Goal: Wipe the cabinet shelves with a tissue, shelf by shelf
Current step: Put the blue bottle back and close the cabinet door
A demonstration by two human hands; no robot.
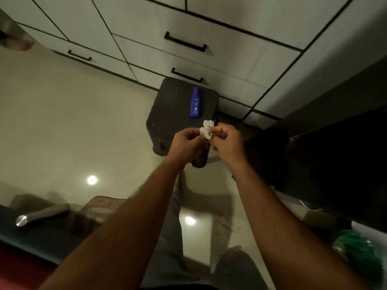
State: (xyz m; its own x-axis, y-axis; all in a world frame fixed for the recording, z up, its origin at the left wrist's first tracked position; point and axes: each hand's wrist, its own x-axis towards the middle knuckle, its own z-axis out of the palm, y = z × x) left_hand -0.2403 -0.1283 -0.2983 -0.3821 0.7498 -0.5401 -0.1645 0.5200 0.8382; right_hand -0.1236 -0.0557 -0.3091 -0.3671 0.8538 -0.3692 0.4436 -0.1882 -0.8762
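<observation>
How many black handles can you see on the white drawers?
3. One handle is on the upper middle drawer, one handle on the drawer below it, just above the dark stool, and one handle on the left drawer. More may be hidden outside the view.

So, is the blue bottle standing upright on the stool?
No, the blue bottle lies flat on top of the dark stool, beyond the hands holding the tissue.

A single head-worn wide-angle view looks steeply down past both forearms at the floor [62, 114], with the dark stool [178, 109] close ahead and white drawers [209, 28] beyond.
</observation>
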